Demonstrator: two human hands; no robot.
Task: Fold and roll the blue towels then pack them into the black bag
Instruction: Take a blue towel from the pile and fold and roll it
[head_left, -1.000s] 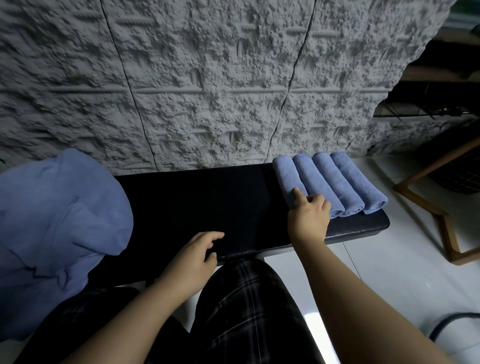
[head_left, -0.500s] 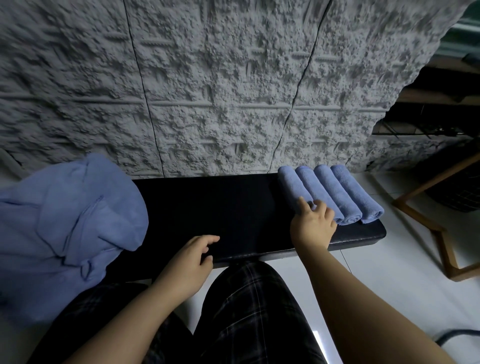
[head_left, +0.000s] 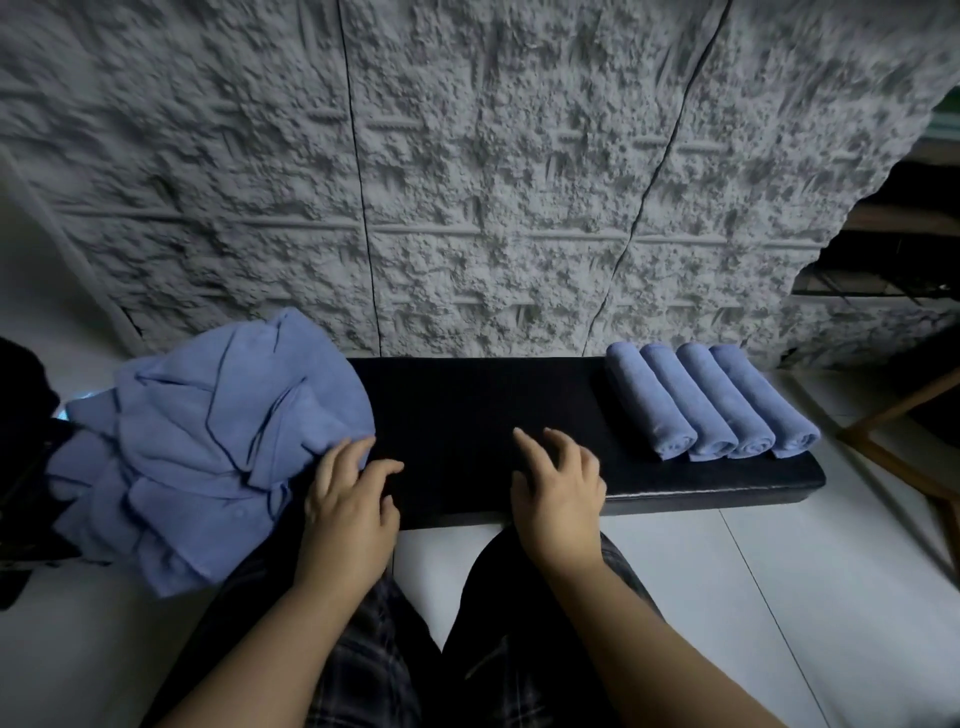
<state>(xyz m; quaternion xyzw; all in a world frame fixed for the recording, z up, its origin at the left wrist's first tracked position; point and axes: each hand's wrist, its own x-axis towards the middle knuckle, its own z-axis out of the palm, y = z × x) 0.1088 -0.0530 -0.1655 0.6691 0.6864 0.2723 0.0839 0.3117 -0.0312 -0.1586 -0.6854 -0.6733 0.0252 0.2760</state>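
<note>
Several rolled blue towels (head_left: 706, 402) lie side by side on the right end of a black padded bench (head_left: 483, 405). A heap of loose blue towels (head_left: 208, 436) covers the bench's left end. My left hand (head_left: 348, 499) hovers at the heap's right edge, fingers spread, fingertips touching or nearly touching the cloth. My right hand (head_left: 558, 488) is over the bare middle of the bench, fingers apart, holding nothing. A dark object (head_left: 21, 441) at the far left edge may be the black bag; I cannot tell.
A rough grey textured wall (head_left: 467, 182) stands right behind the bench. Pale floor tiles (head_left: 779, 582) lie to the right, with a wooden furniture leg (head_left: 904, 410) at the far right. My plaid-trousered knees are below the bench edge.
My right hand left the rolled towels and moved left to the bench's middle. My left hand moved left to the heap's edge. The view swung left.
</note>
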